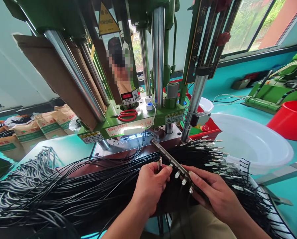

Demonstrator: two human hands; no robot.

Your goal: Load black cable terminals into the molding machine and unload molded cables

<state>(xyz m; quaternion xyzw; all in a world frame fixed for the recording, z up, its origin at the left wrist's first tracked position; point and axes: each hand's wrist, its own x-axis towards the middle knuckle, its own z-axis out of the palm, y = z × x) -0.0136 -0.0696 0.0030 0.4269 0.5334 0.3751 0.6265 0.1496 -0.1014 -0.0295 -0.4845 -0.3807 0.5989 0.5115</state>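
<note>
My left hand (pixel 152 182) is closed, pinching a black cable whose silver metal connector (pixel 160 162) stands up above the thumb and finger. My right hand (pixel 213 189) is wrapped around the near end of a long slotted metal bar (pixel 167 153), tilted with its far end toward the press. Several silver connectors (pixel 184 181) stick out along the bar's lower side, with the left fingertips right beside them. Under both hands lies a big bundle of black cables (pixel 96 186); their silver ends (pixel 213 156) gather on the right.
A green press (pixel 148 119) with steel columns (pixel 158 56) stands ahead, red-handled scissors (pixel 127 115) resting on its plate. To the right are a white tub (pixel 258 139) and a red bucket (pixel 291 119). Paper sacks (pixel 30 132) stand at the left.
</note>
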